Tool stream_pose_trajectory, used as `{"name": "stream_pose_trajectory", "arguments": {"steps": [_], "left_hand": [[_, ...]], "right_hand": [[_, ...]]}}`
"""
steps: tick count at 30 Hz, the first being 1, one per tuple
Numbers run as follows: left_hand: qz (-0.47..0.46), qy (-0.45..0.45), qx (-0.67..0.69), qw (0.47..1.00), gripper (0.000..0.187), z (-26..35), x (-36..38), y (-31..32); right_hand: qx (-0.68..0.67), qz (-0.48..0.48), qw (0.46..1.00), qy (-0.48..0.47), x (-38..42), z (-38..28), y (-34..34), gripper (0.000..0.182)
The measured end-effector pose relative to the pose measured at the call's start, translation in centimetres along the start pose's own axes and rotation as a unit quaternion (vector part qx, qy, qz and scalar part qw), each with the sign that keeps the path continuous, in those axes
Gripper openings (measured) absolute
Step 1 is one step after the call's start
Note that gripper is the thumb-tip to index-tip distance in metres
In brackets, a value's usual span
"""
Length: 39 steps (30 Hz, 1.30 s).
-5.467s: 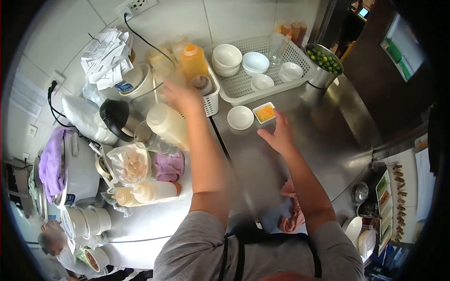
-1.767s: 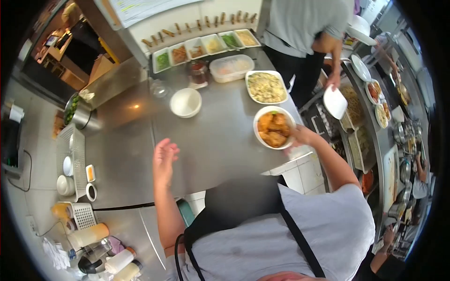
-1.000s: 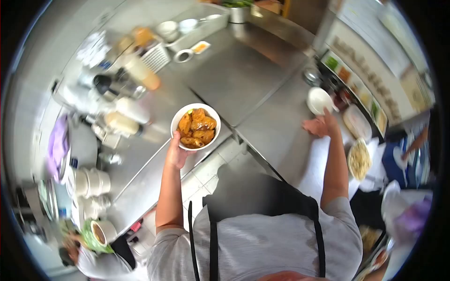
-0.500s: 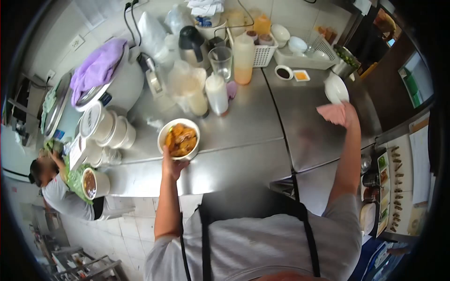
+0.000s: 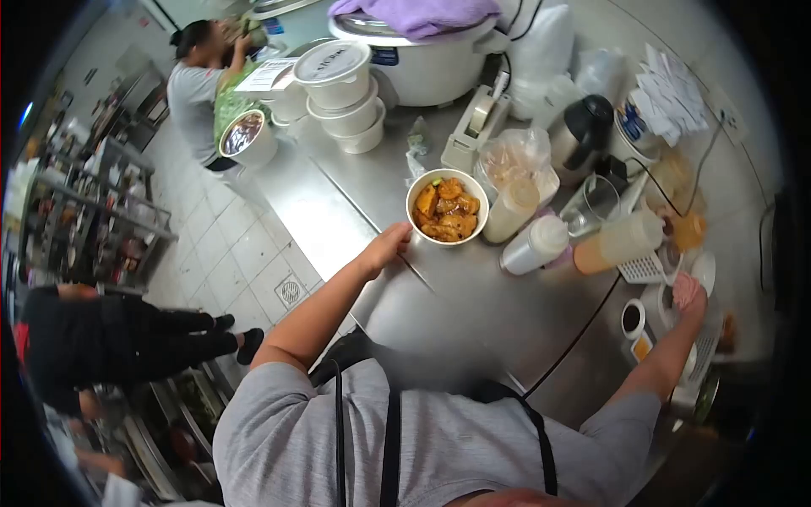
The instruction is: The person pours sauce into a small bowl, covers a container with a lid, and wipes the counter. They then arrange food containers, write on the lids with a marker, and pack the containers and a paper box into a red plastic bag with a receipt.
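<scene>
On the steel counter [image 5: 456,304], the bowl of glazed food [image 5: 448,208] could tip the squeeze bottle [image 5: 512,211] close beside it if nudged by the left hand [image 5: 389,248], half-curled by the bowl's edge, grip hard to tell, while the right hand [image 5: 693,301] is closed around a pink cloth [image 5: 683,286].

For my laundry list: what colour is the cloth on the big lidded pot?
The cloth is light purple, seen best in the head view.
</scene>
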<state>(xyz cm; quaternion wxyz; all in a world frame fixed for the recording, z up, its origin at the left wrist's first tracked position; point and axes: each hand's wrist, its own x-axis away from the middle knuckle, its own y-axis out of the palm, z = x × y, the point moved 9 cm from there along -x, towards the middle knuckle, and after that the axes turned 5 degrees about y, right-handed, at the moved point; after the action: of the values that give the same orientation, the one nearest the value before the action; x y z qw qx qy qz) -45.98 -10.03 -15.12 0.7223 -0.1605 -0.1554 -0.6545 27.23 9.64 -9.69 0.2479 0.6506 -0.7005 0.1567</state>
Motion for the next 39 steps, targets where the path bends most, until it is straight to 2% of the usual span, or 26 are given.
{"name": "stream_pose_trajectory", "arguments": {"steps": [1,3,5,7,11,15,17,18,19,21,22,23,25,26,27,28,29,30,31,32,35,36,37,38,39], "left_hand": [[0.011,-0.022,0.019,1.000,0.050,-0.6,-0.1,-0.4],[0.028,-0.067,0.054,0.996,0.048,-1.4,0.1,-2.3],[0.082,-0.055,0.067,0.993,0.044,-0.7,0.5,-4.9],[0.123,-0.035,0.092,0.987,0.041,-1.0,-0.1,-8.8],[0.273,0.051,0.118,0.953,0.036,2.3,0.5,-17.7],[0.456,0.186,0.092,0.866,0.040,5.1,2.5,-30.0],[0.533,0.231,0.037,0.813,0.042,7.0,3.5,-36.2],[0.569,0.235,-0.006,0.788,0.040,6.5,3.0,-41.6],[0.602,0.240,-0.050,0.760,0.039,5.8,2.5,-45.9],[0.612,0.264,-0.011,0.746,0.041,7.6,2.9,-47.9],[0.600,0.175,-0.069,0.778,0.037,5.9,0.8,-52.3],[0.547,0.164,-0.071,0.818,0.033,7.0,0.1,-51.8],[0.485,0.132,-0.109,0.857,0.031,6.5,-2.9,-54.9],[0.442,0.149,-0.193,0.863,0.034,5.7,-5.4,-57.5],[0.411,0.165,-0.192,0.876,0.035,5.2,-6.9,-58.2],[0.378,0.180,-0.189,0.888,0.036,4.9,-8.4,-58.9],[0.345,0.194,-0.185,0.899,0.037,4.5,-9.8,-59.5],[0.320,0.171,-0.132,0.923,0.034,5.9,-8.9,-57.3],[0.296,0.143,-0.079,0.941,0.031,6.4,-8.4,-56.3],[0.214,0.174,-0.006,0.961,0.032,6.0,-9.7,-56.0],[0.172,0.223,0.034,0.959,0.032,6.1,-11.0,-55.4],[0.155,0.212,0.067,0.963,0.033,6.4,-10.6,-54.3],[0.146,0.214,0.066,0.964,0.033,6.6,-10.5,-53.8],[0.139,0.215,0.062,0.965,0.033,6.8,-10.3,-53.6],[0.132,0.217,0.058,0.966,0.034,7.1,-9.9,-53.2]], "right_hand": [[-0.033,0.079,0.996,-0.010,1.3,-0.3,2.2,0.034],[-0.104,0.149,0.983,0.023,3.0,0.2,6.9,0.036],[-0.083,0.179,0.978,0.069,2.9,0.0,7.5,0.039],[-0.084,0.201,0.973,0.074,2.3,0.1,5.7,0.039],[-0.090,0.227,0.969,0.028,2.3,0.1,1.3,0.041],[-0.075,0.262,0.962,0.002,7.9,0.9,0.8,0.043],[-0.050,0.267,0.962,-0.002,13.0,2.1,2.1,0.044],[-0.030,0.254,0.967,-0.003,15.7,2.8,3.0,0.044],[0.001,0.212,0.977,-0.002,18.3,3.9,3.9,0.043],[0.062,0.128,0.990,-0.002,23.5,6.4,6.8,0.042],[0.061,0.063,0.996,0.000,25.3,8.1,10.1,0.044],[0.059,-0.001,0.998,0.001,27.0,10.1,14.5,0.046],[0.127,0.064,0.986,-0.092,31.8,11.7,30.2,0.046],[0.085,0.028,0.989,-0.119,32.7,12.9,37.5,0.049],[0.037,-0.058,0.985,-0.158,32.1,15.0,42.7,0.052],[0.060,-0.049,0.992,-0.098,30.5,17.8,46.5,0.051],[0.034,-0.074,0.992,-0.098,29.4,19.3,52.0,0.045],[0.022,-0.139,0.966,-0.218,27.1,20.3,56.5,0.040],[0.137,-0.113,0.941,-0.288,25.8,19.3,61.7,0.027],[0.243,-0.072,0.899,-0.356,24.5,18.5,66.9,0.019],[0.247,0.214,0.895,-0.304,19.0,22.9,72.1,0.022],[0.143,0.118,0.951,-0.248,18.2,23.4,77.1,0.025],[0.300,0.072,0.854,-0.419,19.3,22.6,83.4,0.023],[0.186,-0.127,0.898,-0.379,18.3,25.2,88.7,0.016],[0.290,-0.155,0.831,-0.448,19.8,26.3,92.4,0.014]]}}
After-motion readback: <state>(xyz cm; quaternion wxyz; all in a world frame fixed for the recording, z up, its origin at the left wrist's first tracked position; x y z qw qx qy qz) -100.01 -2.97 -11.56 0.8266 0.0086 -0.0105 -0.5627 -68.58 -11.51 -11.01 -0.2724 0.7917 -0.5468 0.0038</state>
